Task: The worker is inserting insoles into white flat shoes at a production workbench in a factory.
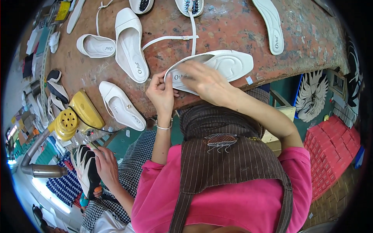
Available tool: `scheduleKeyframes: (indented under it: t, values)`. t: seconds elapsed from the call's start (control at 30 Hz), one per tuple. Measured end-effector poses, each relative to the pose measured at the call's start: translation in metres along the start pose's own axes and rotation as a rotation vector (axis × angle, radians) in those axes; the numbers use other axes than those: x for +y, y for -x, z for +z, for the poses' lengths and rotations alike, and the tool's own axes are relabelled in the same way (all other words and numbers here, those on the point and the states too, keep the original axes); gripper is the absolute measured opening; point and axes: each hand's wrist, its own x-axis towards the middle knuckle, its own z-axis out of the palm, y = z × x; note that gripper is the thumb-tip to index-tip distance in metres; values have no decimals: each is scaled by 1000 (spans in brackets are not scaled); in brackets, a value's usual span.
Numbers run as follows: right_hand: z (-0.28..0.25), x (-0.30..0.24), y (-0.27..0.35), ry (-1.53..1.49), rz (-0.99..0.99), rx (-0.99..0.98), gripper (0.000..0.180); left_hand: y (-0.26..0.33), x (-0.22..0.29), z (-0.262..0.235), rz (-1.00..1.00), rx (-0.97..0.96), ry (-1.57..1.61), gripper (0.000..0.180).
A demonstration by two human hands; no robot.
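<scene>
A white padded insole (234,66) with stitched curves at its toe end lies near the bench's front edge. Its pale rim rises round the heel, and I cannot tell whether a shoe part is under it. My left hand (161,94) pinches the heel end between thumb and fingers. Across the middle of the insole reaches my right hand (210,83), its fingers smeared by motion, so their grip does not show. Just left of my left hand are a white flat shoe (132,50) and another white shoe (120,105) at the bench edge.
Beyond the insole, the worn bench (233,27) bears a small white shoe (96,46), a thin strap (171,38) and a loose insole (272,29). A yellow machine (87,110) stands left. A co-worker's hand (107,165) is beside a black-and-white shoe piece (88,171). Red boxes (330,151) stack right.
</scene>
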Motion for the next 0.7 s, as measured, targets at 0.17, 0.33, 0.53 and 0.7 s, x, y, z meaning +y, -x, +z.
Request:
scheduleKeyframes:
  t: [0.17,0.33,0.53,0.7]
  values:
    - [5,-1,6,56,-108,-125,33,-3,-1,4,136,63,-151,8]
    - [-29,-13,25,399,143,-235,33,-1,8,3,140,46,-238,11]
    - [-55,7,-7,676,356,324,34,32,17,15,-66,-235,-185,15]
    - [-103,26,-8,-300,736,301,29,74,29,56,346,-386,-651,21]
